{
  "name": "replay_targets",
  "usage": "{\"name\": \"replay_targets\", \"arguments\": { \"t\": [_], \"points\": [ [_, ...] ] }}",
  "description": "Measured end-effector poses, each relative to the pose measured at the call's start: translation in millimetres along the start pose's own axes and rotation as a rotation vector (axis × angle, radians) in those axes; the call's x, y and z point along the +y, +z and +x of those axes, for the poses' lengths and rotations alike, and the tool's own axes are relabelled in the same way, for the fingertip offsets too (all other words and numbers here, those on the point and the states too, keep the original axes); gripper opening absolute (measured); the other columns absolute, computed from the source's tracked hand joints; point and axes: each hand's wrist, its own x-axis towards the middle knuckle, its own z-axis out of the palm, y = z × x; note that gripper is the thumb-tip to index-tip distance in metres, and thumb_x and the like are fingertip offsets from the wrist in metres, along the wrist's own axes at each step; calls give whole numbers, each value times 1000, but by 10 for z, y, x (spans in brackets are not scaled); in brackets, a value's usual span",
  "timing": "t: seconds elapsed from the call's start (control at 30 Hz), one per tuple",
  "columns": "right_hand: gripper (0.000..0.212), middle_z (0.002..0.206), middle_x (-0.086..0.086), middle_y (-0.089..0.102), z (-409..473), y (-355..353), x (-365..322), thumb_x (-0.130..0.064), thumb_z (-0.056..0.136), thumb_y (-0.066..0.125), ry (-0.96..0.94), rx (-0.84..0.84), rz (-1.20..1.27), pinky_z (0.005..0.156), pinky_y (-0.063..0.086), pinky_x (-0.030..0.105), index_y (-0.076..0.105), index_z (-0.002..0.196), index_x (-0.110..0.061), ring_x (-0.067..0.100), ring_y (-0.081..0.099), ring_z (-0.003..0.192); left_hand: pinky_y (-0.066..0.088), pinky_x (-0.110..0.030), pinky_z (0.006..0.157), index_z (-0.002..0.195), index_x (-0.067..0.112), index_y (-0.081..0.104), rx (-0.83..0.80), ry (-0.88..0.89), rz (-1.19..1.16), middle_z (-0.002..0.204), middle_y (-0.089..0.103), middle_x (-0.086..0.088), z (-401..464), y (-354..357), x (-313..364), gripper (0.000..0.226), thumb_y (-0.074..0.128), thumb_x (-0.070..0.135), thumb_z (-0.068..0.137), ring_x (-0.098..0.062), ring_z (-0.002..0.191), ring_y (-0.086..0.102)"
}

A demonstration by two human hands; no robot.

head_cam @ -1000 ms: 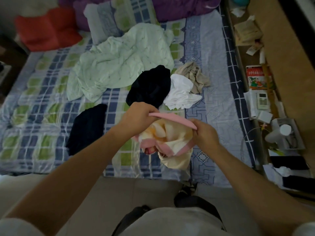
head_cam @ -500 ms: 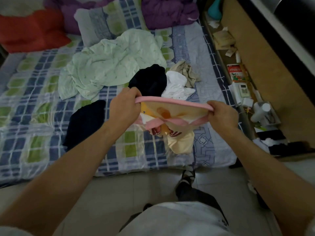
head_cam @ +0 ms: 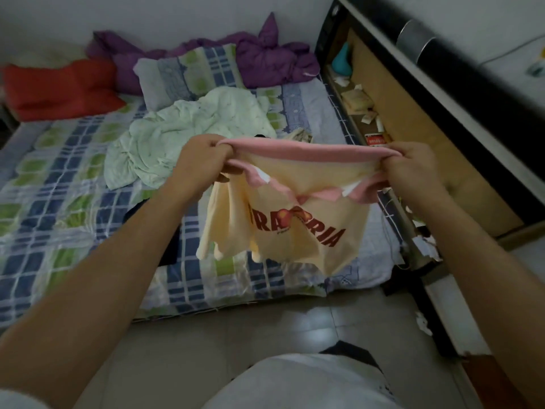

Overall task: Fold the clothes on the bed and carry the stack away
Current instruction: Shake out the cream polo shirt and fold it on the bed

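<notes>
A pale yellow shirt [head_cam: 283, 228] with pink trim and red lettering hangs spread in the air over the near edge of the bed [head_cam: 59, 219]. My left hand [head_cam: 203, 160] grips its pink edge on the left, and my right hand [head_cam: 413, 169] grips the same edge on the right, stretched taut between them. Behind the shirt a crumpled pale green garment [head_cam: 188, 137] lies on the checked sheet. A dark garment [head_cam: 168, 234] lies under my left forearm, mostly hidden. The held shirt covers the other clothes on the bed.
A checked pillow [head_cam: 191, 75], a purple quilt [head_cam: 265, 57] and a red cushion [head_cam: 62, 87] sit at the head of the bed. To the right runs a cluttered wooden ledge [head_cam: 392, 119] with papers and boxes. Grey tiled floor [head_cam: 206, 343] lies below me.
My hands have moved further apart and higher, and the bunched shirt has opened out so its lettering shows. The view has tilted up towards the wall.
</notes>
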Motion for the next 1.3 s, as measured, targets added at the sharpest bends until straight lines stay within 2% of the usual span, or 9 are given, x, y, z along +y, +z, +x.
{"name": "replay_targets", "arguments": {
  "t": [0.1, 0.23, 0.43, 0.63, 0.87, 0.97, 1.1, 1.2, 1.3],
  "points": [
    [20, 96, 4, 75, -82, -285, -71, -19, 85, 66, -23, -210, 48, 75, 65, 42, 76, 101, -23, 23, 74, 89, 58, -32, 76, 109, 22, 72, -148, 87, 83, 97, 76, -3, -119, -135, 39, 42, 75, 19, 67, -17, 91, 73],
    [47, 92, -11, 70, -177, -523, 11, -66, 53, 76, -152, -490, -261, 70, 54, 26, 67, 94, -44, 8, 67, 82, 48, -37, 73, 111, 21, 70, -12, 245, 542, 97, 72, -2, -271, -127, 10, 32, 77, 15, 80, -23, 88, 66],
    [26, 87, -16, 64, -119, -586, 430, -18, 88, 73, -344, -418, -473, 62, 49, 25, 61, 88, -41, 1, 61, 75, 42, -40, 70, 88, 12, 73, 155, 259, 649, 82, 66, -13, -525, 116, 36, 17, 69, 24, 78, -31, 82, 59],
    [13, 91, -7, 64, -326, -867, 543, -11, 95, 67, -320, -443, 1, 69, 47, 23, 62, 96, -23, -6, 58, 74, 49, -38, 80, 102, 23, 66, 68, 56, 81, 107, 68, -12, -853, 398, 72, 17, 63, 36, 91, -19, 90, 60],
    [12, 90, -16, 61, -509, -1118, 354, -38, 94, 66, -537, -91, 225, 63, 51, 23, 54, 95, -38, 5, 58, 75, 51, -26, 74, 108, 26, 68, 234, 225, 105, 99, 71, 2, -1178, 555, 261, 44, 54, 64, 92, -15, 91, 67],
    [28, 94, -3, 61, -471, -1080, 462, -41, 89, 73, -410, -207, -55, 65, 57, 36, 54, 100, -25, 21, 65, 81, 40, -35, 63, 82, 10, 65, 109, 176, 460, 77, 63, -12, -1367, 707, 114, 55, 54, 63, 89, -27, 69, 57],
    [42, 88, -11, 62, -583, -1233, 527, -58, 78, 77, -557, -285, -280, 65, 59, 35, 56, 100, -29, 10, 63, 75, 37, -26, 56, 71, 27, 55, 181, 319, 487, 65, 54, 4, -1590, 599, 140, 35, 68, 54, 89, -6, 59, 49],
    [64, 87, -21, 57, -658, -1499, 387, -81, 66, 65, -704, -218, -303, 59, 50, 21, 56, 111, -36, 1, 60, 74, 35, -15, 53, 78, 22, 56, 286, 464, 472, 63, 53, 5, -1692, 389, 291, 38, 63, 57, 89, -2, 58, 50],
    [71, 88, -14, 60, -735, -1639, 275, -75, 63, 72, -731, -227, -335, 59, 44, 23, 63, 114, -27, 3, 57, 73, 45, -37, 60, 97, 10, 66, 321, 524, 522, 72, 62, -8, -1716, 217, 372, 52, 56, 60, 92, -20, 64, 57]
  ]
}}
